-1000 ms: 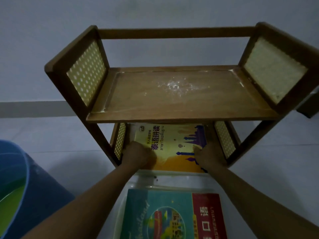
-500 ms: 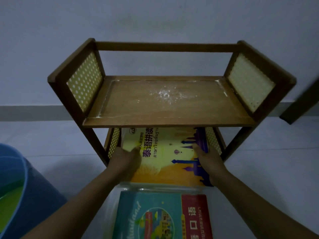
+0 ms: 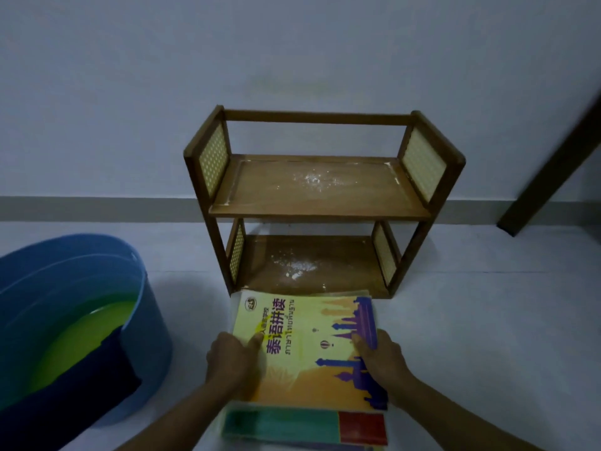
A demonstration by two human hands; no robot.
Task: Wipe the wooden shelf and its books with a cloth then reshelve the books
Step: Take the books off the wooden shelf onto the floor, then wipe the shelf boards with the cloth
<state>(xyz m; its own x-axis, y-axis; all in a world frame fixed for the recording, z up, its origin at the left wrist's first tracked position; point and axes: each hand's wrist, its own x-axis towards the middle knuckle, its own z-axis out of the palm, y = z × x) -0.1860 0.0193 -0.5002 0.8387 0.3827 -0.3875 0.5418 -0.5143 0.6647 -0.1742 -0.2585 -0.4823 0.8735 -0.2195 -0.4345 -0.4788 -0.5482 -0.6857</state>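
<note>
Holding the yellow book [image 3: 309, 349] by its side edges, left hand [image 3: 232, 356] and right hand [image 3: 382, 356] each keep a clamped grip; it lies atop a teal-and-red book [image 3: 302, 429] on the floor, near the dusty wooden shelf [image 3: 320, 193].

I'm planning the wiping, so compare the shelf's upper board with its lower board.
The upper board is lit and lighter brown; the lower board lies in shadow and looks darker. The upper board's white powder sits centre-back; the lower board's powder patch sits left of centre, toward the front. Both hold no books and are dusty.
</note>
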